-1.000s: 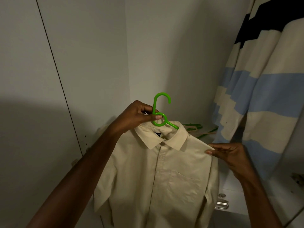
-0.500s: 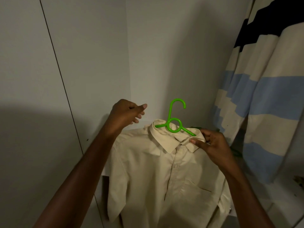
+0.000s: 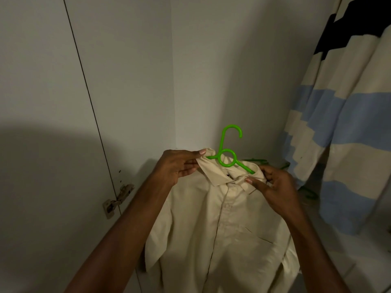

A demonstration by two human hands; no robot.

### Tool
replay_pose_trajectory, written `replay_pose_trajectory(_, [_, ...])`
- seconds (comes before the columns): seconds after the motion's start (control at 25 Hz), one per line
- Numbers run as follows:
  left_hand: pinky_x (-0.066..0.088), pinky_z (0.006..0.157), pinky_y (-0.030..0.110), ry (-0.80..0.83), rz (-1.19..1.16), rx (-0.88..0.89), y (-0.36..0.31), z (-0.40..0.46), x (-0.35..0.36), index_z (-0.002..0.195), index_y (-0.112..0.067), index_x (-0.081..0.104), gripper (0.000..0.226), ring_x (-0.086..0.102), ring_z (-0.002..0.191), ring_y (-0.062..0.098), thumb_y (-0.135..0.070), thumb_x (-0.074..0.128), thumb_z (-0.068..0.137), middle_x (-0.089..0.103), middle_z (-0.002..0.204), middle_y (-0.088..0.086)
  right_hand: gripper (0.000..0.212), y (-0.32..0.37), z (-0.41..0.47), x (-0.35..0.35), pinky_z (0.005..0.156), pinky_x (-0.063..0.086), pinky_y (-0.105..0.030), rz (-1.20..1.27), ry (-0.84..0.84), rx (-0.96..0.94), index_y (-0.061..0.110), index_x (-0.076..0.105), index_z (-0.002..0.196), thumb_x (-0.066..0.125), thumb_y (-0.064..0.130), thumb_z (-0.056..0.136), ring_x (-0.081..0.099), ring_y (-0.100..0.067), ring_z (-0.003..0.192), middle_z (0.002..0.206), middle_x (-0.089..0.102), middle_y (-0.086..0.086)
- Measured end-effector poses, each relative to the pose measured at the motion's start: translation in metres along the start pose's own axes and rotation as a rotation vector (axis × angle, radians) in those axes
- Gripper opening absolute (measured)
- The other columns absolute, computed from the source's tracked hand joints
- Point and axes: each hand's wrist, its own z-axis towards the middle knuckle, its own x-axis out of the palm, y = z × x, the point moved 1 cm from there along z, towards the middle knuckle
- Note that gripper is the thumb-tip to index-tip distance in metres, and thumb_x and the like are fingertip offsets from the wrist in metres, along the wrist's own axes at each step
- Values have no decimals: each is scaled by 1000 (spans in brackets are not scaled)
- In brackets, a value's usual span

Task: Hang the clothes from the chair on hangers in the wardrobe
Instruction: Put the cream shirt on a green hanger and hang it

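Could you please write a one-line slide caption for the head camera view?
Both hands, left hand and right hand, pinch the collar of a cream shirt on a green hanger.

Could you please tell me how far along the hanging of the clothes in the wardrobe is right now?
Done: a striped garment already hangs at the right, and the green hanger sits inside the cream shirt. In hand: the left hand and right hand each pinch the collar, apparently straightening it. Left: the hanger's hook is free, not on any rail. The chair is out of view, so any remaining clothes cannot be counted.
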Motion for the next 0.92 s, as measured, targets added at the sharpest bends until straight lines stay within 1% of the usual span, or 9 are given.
replay_pose_trajectory(0.08, [57,60,21,-43,-58,3,2,3,2,94,-4,76,37,67,60,10,-20,94,66,73,74,5,30,2,-2,2,84,59,-32,-57,-7,-23,31,72,110,82,21,83,71,-2,95,101,76,16])
replay_pose_trajectory(0.2, [37,40,14,28,-198,-113,7,7,8,90,-7,73,28,48,45,1,-12,90,68,63,68,-2,30,3,-2,1,85,59,-38,-125,-27,-47,25,74,115,81,25,86,71,-4,99,104,76,14])
replay_pose_trajectory(0.36, [28,40,13,176,-298,-250,13,4,8,88,-9,69,3,36,42,1,-7,70,90,53,61,-6,31,2,-5,-3,82,60,-40,-181,-58,-87,23,74,117,79,27,86,71,-10,97,104,76,11])
replay_pose_trajectory(0.44, [30,41,15,209,-339,-303,16,1,7,90,-10,70,4,40,47,3,-14,69,90,54,66,-4,32,2,-6,-6,82,59,-37,-191,-68,-78,22,73,117,79,29,86,70,-11,96,103,74,11])
replay_pose_trajectory(0.52, [39,45,19,202,-316,-319,18,-3,6,93,-9,72,14,50,54,8,-22,68,91,61,73,0,32,3,-5,-6,81,59,-34,-181,-69,-76,21,73,115,80,27,85,70,-10,95,102,74,11])
replay_pose_trajectory(0.64, [55,61,27,91,-150,-217,20,-4,6,94,-9,73,18,66,70,16,-27,71,91,70,80,4,30,3,-5,-5,80,59,-35,-133,-59,-72,24,73,111,83,22,82,71,-8,93,99,76,10])
replay_pose_trajectory(0.72, [59,71,31,39,-124,-147,20,-5,7,93,-12,74,17,69,78,18,-28,77,88,72,83,4,31,3,-4,-5,80,60,-34,-107,-56,-62,27,71,109,84,19,82,71,-4,92,98,75,12])
replay_pose_trajectory(0.8, [57,68,28,43,-180,-149,20,-6,6,91,-13,74,18,67,77,17,-27,82,83,72,84,3,32,4,-2,-5,84,59,-33,-86,-47,-57,26,72,111,84,17,82,71,-4,95,100,75,13])
replay_pose_trajectory(0.92, [52,54,21,17,-237,-120,23,-6,6,93,-11,76,22,61,71,12,-26,85,80,72,84,2,34,3,1,-3,87,59,-37,-82,-27,-68,19,73,116,83,17,83,71,-7,99,106,76,9])
